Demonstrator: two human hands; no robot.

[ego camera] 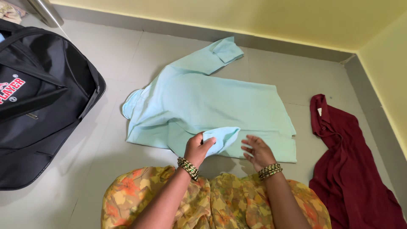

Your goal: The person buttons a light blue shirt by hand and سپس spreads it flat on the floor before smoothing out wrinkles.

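We see a grey tiled floor (pixel 106 140), a black bag (pixel 38 97) at left, a maroon garment (pixel 352 169) crumpled at right. Pale blue shirt (pixel 203 101) lies spread flat in the middle of the floor, one sleeve out toward the wall, likely laid so for smoothing. Near sleeve cuff (pixel 222 138) is folded in over the body. Left hand (pixel 197 148) pinches that cuff, fingers closed on the cloth. Right hand (pixel 257 152) rests spread, fingers loosely open, touching the shirt's lower edge.

The left hand (pixel 197 148) pinched a shirt (pixel 212 104) cuff (pixel 222 138) on the floor (pixel 106 55); the right hand (pixel 257 150) lay flat beside it.
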